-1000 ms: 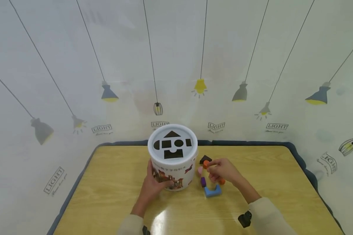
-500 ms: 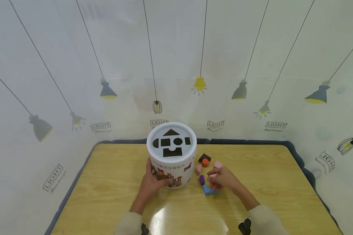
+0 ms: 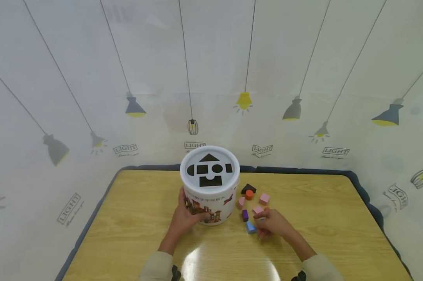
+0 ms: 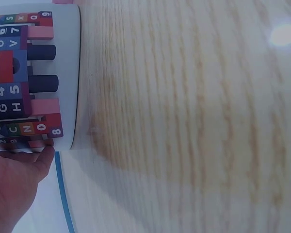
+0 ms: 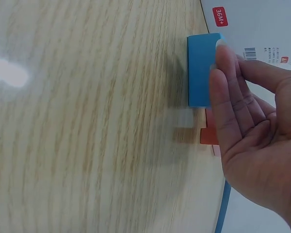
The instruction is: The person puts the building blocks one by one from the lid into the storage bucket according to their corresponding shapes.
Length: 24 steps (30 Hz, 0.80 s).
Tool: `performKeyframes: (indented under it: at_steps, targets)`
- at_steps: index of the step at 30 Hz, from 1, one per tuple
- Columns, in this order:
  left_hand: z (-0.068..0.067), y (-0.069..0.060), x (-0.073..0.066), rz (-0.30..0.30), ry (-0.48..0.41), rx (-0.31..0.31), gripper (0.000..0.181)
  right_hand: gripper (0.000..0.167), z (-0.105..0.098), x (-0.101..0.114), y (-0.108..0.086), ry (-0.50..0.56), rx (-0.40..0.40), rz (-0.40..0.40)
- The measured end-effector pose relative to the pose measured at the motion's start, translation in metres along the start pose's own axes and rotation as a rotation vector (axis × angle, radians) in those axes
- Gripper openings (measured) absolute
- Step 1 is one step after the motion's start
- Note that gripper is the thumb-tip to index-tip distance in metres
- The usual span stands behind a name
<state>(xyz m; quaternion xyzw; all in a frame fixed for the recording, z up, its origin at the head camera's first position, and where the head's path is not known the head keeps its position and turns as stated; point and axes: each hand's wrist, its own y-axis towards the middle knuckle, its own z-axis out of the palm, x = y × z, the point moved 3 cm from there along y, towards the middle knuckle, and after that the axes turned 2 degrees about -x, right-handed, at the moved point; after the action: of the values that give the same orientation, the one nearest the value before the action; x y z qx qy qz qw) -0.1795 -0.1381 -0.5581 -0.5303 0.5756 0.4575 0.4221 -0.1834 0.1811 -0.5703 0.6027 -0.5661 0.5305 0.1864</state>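
One white tub (image 3: 216,198), upright on the wooden counter (image 3: 134,234), left hand's (image 3: 186,217) grip curled round its side. One blue block (image 3: 250,228), right of tub, partly covered by right hand (image 3: 275,225); whether that grip pinches cannot be told. Nearby: purple block (image 3: 245,215), orange cylinder (image 3: 249,195).

Table (image 3: 144,207) looks glossy wood — bucket (image 3: 211,194), smooth plastic.
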Motion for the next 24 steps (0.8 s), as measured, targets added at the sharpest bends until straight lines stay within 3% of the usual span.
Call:
performKeyframes:
  at_steps: [4,9,14,22,24]
  targets:
    - [0.001,-0.001,-0.004,-0.008,0.005,-0.002,0.123,0.042,0.000,-0.004,-0.003,0.016,0.015,0.009]
    - [0.003,0.004,0.013,-0.024,0.029,-0.031,0.125,0.041,0.000,-0.006,-0.004,0.049,0.026,0.010]
    - [0.003,0.007,0.023,0.013,0.027,-0.037,0.125,0.040,0.001,-0.004,-0.006,0.027,0.025,0.002]
    - [0.003,0.006,0.021,0.003,0.028,-0.026,0.123,0.036,0.003,-0.005,-0.007,-0.041,0.031,0.032]
    - [0.002,0.002,0.012,-0.004,0.016,-0.018,0.122,0.032,0.004,-0.008,-0.006,-0.051,0.026,0.020]
